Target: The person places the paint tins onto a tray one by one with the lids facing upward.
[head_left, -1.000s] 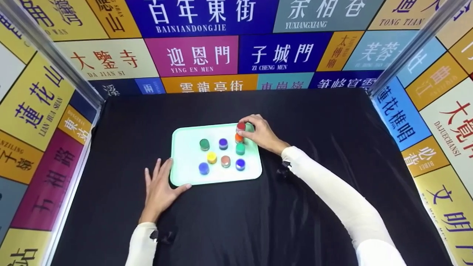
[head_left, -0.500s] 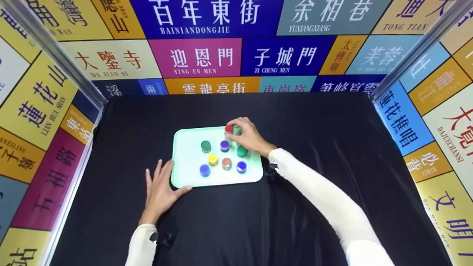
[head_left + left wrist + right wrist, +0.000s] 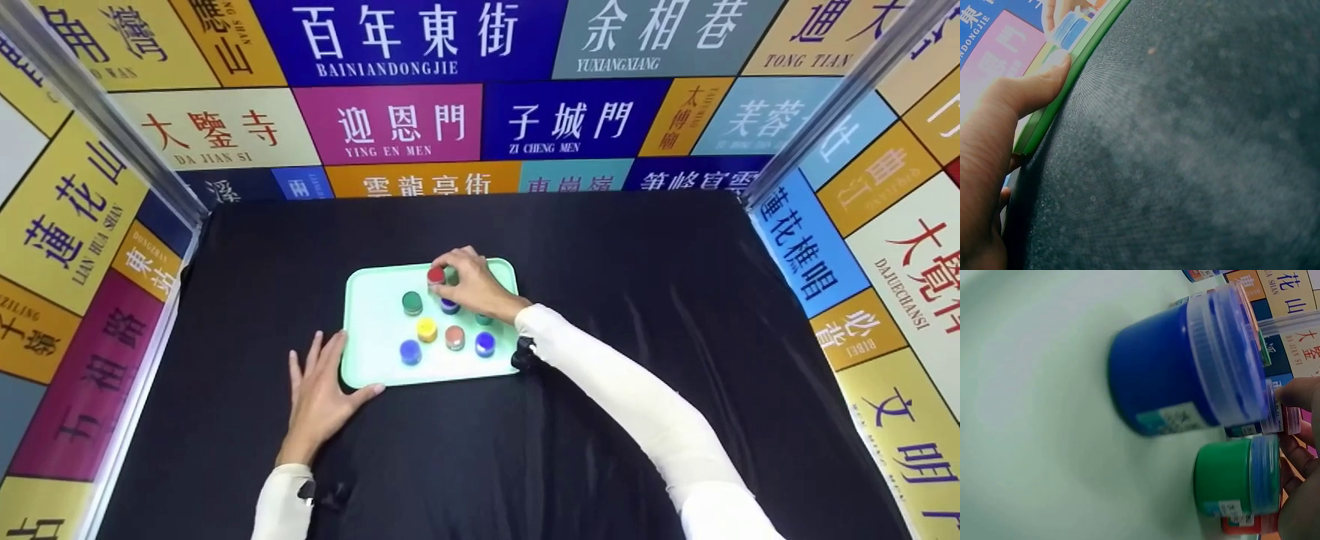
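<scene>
My right hand [image 3: 474, 283] pinches a small paint jar with a red top [image 3: 436, 276] between thumb and fingers, over the far part of the pale green tray [image 3: 367, 300]. Whether the jar touches the tray, I cannot tell. Just below that hand a purple jar [image 3: 449, 306] is partly covered, and a green jar [image 3: 1221, 478] shows close to the fingers in the right wrist view. A dark green jar [image 3: 412, 303] stands to the left. My left hand [image 3: 319, 401] lies at the tray's near left corner, fingers spread, thumb resting on the rim [image 3: 1044, 121].
Also on the tray stand a yellow jar [image 3: 426, 330], a pinkish-brown jar [image 3: 454, 337], a blue jar [image 3: 484, 343] and a blue-violet jar [image 3: 409, 352]. An orange-red jar [image 3: 1241, 526] peeks from behind the green one. Black cloth [image 3: 600, 450] surrounds the tray; printed panels [image 3: 390, 124] wall the back.
My right hand has carried the red-topped jar leftward from beside the orange jar, along the tray's far side. The left hand keeps its place at the corner.
</scene>
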Demonstrator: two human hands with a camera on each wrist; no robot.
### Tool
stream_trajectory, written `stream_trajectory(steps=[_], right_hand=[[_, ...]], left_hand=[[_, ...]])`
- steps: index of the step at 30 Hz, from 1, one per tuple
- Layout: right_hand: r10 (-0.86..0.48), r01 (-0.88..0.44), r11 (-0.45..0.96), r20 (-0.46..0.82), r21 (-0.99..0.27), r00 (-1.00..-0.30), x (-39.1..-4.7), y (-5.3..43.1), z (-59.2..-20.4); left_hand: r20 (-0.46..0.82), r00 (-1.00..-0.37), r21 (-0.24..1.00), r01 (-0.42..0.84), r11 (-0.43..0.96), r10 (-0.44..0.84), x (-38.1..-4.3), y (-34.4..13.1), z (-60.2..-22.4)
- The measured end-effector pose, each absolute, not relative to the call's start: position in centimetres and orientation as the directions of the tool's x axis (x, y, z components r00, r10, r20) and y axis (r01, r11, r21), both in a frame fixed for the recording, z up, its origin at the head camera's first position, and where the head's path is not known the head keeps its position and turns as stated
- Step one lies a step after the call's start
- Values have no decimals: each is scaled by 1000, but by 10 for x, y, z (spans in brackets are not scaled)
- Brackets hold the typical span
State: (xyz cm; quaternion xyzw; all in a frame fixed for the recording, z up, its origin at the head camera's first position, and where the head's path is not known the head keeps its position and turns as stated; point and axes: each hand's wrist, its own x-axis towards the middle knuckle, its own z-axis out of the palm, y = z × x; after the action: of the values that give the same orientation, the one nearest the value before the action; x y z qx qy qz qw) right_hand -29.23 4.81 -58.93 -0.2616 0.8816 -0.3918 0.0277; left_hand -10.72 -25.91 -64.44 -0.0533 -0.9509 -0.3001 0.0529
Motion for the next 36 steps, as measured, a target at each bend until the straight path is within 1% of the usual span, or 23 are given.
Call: stream_trajectory(steps=[9, 14, 20, 25, 32, 36], right_hand=[[-492, -447, 599, 135, -664, -860, -289, 34, -588], [-497, -440, 630, 104, -640, -862, -287, 29, -587], [-528, -469, 646, 92, -602, -844, -284, 30, -584], [-537, -484, 634, 107, -603, -837, -281, 40, -575], [-496, -462, 620, 140, -634, -857, -280, 65, -565], [-489, -473, 618, 163, -628, -857, -277, 80, -562]], left_hand=[[128, -989, 565, 129, 815, 68, -104, -258, -643], [130, -989, 568, 130, 812, 67, -104, -256, -645], [117, -991, 564, 122, 817, 67, -104, -256, -644], [111, -991, 566, 124, 815, 73, -105, -257, -642], [115, -991, 565, 125, 816, 73, -106, -258, -642], [118, -990, 567, 128, 814, 73, -106, -259, -643]])
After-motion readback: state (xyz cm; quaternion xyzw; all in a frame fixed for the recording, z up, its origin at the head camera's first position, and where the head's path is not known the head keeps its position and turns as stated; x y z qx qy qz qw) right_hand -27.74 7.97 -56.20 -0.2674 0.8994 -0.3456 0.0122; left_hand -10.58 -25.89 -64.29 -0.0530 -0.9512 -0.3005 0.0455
